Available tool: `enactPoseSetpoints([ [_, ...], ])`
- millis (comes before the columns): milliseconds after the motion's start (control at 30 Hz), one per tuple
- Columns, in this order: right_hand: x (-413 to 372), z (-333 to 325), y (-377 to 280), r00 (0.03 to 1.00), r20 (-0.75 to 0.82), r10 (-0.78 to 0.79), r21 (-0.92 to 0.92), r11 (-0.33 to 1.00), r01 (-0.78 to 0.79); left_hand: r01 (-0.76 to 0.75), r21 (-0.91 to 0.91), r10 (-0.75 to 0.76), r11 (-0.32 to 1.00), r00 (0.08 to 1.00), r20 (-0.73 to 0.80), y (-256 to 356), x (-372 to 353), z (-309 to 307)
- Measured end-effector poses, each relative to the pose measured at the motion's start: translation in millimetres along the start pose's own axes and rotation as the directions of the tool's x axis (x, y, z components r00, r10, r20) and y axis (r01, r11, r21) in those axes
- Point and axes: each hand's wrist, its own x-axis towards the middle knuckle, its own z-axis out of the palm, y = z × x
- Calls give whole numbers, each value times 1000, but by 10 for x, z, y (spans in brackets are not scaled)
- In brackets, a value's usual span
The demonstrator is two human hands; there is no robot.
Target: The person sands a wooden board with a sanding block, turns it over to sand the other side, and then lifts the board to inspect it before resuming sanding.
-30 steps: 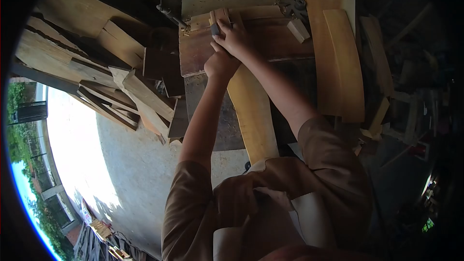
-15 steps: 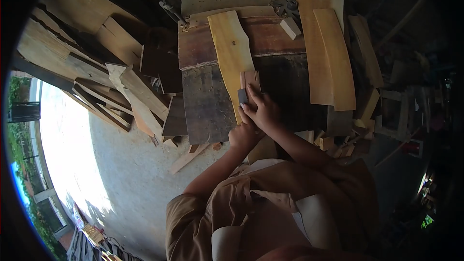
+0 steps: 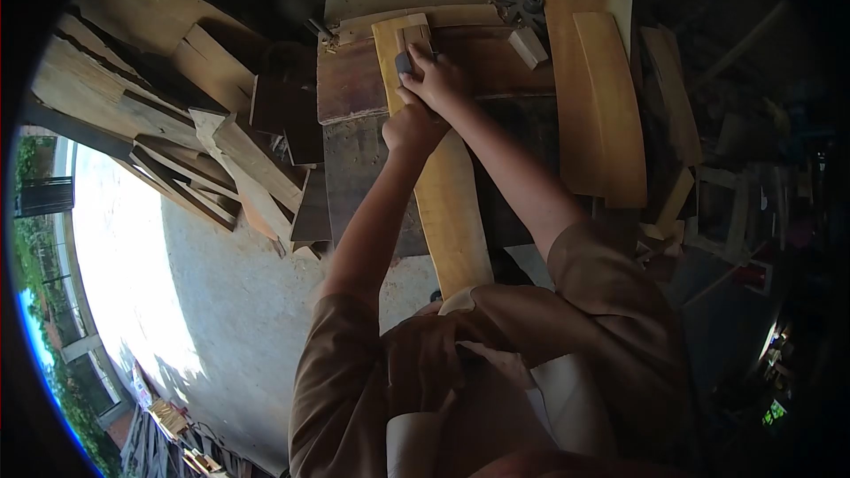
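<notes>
A wooden hand tool (image 3: 414,33) with a dark part on its left side, like a small plane, rests on the far end of a long yellow board (image 3: 450,204). My right hand (image 3: 436,81) is closed over the tool, fingers reaching forward along its top. Just behind it, my left hand (image 3: 413,128) is closed at the tool's rear, which the hands hide. The board lies lengthwise on a dark worktable (image 3: 359,173), its near end reaching my clothing.
Small pale block (image 3: 529,48) and dark metal pieces (image 3: 522,11) at the table's back. Wide boards (image 3: 580,124) cover its right side. Stacked planks (image 3: 168,124) lean on the left. Offcuts (image 3: 660,235) lie low on the right.
Both hands have moved forward with the tool, from the middle of the table to the board's far end. My arms are now stretched out, and more of the near part of the board shows.
</notes>
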Motion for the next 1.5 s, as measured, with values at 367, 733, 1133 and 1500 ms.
enactPoseSetpoints([
  [367, -2412, -126, 134, 999, -38, 28, 52, 998, -26, -282, 75, 278, 956, 959, 57, -512, -2036, 987],
  [733, 751, -72, 258, 993, -118, 23, 150, 989, -5, -163, 80, 170, 983, 981, -92, 170, 844, -53],
  [1133, -2013, -114, 141, 1000, 7, 13, 54, 998, -14, -161, 26, 157, 987, 981, 112, -406, -1652, 760],
  [1500, -1097, -41, 81, 998, -59, -16, 122, 992, 23, -174, 37, 177, 984, 970, -169, -321, -866, 622],
])
